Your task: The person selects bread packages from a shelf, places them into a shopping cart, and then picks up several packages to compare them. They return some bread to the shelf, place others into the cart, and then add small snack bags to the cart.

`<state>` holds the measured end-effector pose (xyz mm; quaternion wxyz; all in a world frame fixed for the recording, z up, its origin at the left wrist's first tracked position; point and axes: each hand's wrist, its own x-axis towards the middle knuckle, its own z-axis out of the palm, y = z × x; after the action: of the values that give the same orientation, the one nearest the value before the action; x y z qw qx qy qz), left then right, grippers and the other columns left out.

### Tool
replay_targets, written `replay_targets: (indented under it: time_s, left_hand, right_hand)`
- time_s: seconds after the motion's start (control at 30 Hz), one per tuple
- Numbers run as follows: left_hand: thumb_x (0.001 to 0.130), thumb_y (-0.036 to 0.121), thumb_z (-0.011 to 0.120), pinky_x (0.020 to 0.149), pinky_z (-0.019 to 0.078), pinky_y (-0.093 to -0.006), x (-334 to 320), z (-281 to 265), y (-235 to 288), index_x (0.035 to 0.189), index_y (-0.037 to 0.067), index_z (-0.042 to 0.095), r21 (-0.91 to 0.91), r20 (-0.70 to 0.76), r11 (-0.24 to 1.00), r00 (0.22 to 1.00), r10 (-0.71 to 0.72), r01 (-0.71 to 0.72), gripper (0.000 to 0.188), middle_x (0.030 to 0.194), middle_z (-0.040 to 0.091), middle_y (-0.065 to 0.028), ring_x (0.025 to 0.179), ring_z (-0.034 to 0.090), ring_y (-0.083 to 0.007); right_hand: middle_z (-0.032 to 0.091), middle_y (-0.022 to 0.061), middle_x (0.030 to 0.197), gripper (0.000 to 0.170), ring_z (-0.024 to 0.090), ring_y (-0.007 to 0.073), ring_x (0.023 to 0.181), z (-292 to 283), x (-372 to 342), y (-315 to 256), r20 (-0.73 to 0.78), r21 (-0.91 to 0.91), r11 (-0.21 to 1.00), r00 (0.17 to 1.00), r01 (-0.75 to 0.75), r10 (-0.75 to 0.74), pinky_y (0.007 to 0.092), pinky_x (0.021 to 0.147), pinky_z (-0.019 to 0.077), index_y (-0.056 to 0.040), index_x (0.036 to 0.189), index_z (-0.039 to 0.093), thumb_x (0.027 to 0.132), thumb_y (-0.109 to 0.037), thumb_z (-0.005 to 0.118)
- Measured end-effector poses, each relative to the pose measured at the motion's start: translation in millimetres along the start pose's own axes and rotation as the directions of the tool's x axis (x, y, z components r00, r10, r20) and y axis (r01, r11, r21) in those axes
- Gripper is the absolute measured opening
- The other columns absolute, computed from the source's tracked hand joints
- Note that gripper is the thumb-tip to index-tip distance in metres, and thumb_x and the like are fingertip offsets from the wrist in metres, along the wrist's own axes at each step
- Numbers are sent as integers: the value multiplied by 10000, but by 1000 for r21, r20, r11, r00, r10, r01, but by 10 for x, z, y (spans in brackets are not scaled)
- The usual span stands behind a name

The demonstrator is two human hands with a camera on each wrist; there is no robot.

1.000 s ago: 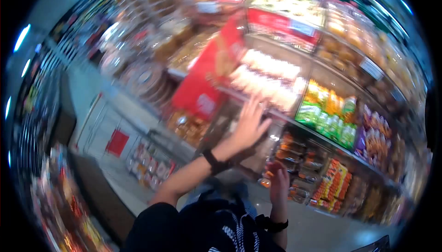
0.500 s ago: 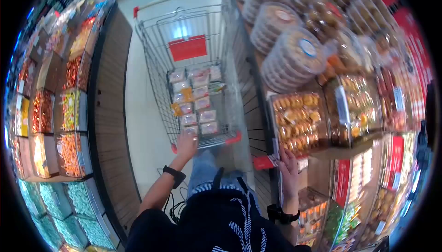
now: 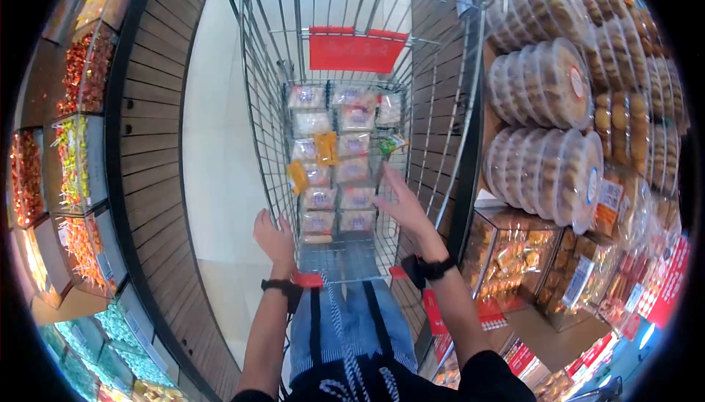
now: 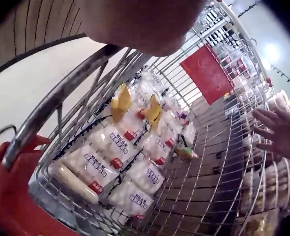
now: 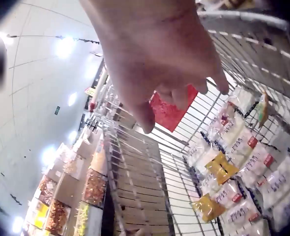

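The left hand (image 3: 273, 240) has loose fingers and holds nothing, near the left side of the cart (image 4: 61, 99). The right hand (image 3: 404, 202), fingers apart, also grips nothing, near the right side. White packets (image 3: 357, 198) lie in rows inside the cart.

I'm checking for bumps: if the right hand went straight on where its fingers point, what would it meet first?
Most likely the white packs in the right column, with the green packet beside that line. The right hand may sit higher, though, and pass over them; depth is unclear.
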<state>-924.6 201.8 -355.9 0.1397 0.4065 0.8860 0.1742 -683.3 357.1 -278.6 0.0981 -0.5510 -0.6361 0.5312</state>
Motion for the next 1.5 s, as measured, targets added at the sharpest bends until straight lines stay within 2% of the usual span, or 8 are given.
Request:
replay_targets:
  time_s: [0.4, 0.53, 0.7, 1.07, 1.13, 1.23, 1.37, 1.5]
  left_hand:
    - [703, 43, 539, 842, 349, -416, -39, 28, -56, 1086, -31, 493, -34, 17, 999, 1000, 25, -24, 392, 1010, 521, -183, 947, 465, -350]
    - [691, 29, 528, 811, 357, -413, -49, 13, -36, 1065, -19, 509, -14, 19, 1000, 1000, -11, 11, 378, 983, 532, -171, 918, 472, -343]
    - [729, 82, 524, 806, 361, -405, 8, -39, 4, 1019, -25, 515, -9, 62, 1000, 998, -24, 24, 309, 946, 537, -184, 909, 479, -335]
    - [753, 119, 539, 1017, 211, -413, -302, -435, 841, 1220, -59, 339, -173, 16, 953, 967, 256, -249, 538, 1281, 339, -216, 1232, 262, -344]
    - [776, 109, 522, 1017, 231, -383, -544, -1001, 1513, 1273, -27, 287, -498, 251, 774, 790, 559, -390, 567, 1286, 345, -198, 1235, 285, -316]
    - [841, 110, 461, 965, 307, -331, -1121, -1542, 2316, 1282, 11, 284, -782, 620, 573, 216, 754, 246, 486, 1253, 385, -144, 1171, 372, -238]
    - [909, 181, 403, 792, 410, -284, -2031, -1558, 2660, 1219, 17, 346, -598, 732, 574, 90, 675, 560, 355, 1036, 509, -67, 912, 494, -145]
    - [917, 275, 387, 632, 418, -276, -2711, -1714, 3041, 1185, -2, 363, -794, 596, 592, -17, 803, 140, 386, 942, 517, -56, 737, 493, -135]
  right_hand:
    - [513, 241, 1061, 667, 490, 389, 980, 577, 2808, 1287, -520, -422, 876, 854, -232, -25, 450, 807, 399, 9, 1271, 319, 740, -252, 629]
    - [570, 170, 907, 490, 542, 313, 867, 501, 2655, 1186, -594, 113, 973, 771, -200, 228, 385, 703, 441, 16, 1177, 431, 766, -187, 604]
    - [525, 107, 1071, 305, 537, 205, 900, 86, 1597, 628, -84, 978, -144, 917, 151, 391, 307, 701, 465, 25, 1107, 469, 805, -13, 489]
    - [442, 145, 1253, 482, 447, 203, 1137, -598, -1806, -907, -535, 307, 921, 844, 242, -43, 319, 930, 384, 42, 1183, 415, 725, 115, 543]
    - [451, 175, 1244, 502, 458, 252, 1143, -603, -2224, -904, -653, 64, 968, 744, 244, -144, 334, 919, 399, 11, 1183, 439, 710, 52, 604]
    - [417, 189, 1269, 613, 399, 321, 1186, -580, -2870, -951, -735, -237, 963, 625, 126, -262, 378, 954, 374, -42, 1223, 429, 661, -37, 676]
    - [413, 201, 1244, 557, 388, 358, 1174, -429, -3650, -805, -690, -477, 874, 575, 95, -440, 393, 973, 339, 26, 1160, 416, 676, -121, 648]
    - [497, 146, 1078, 366, 476, 313, 1022, -445, -4580, -621, -849, -280, 959, 457, 38, -266, 396, 833, 404, -29, 925, 494, 698, -239, 689]
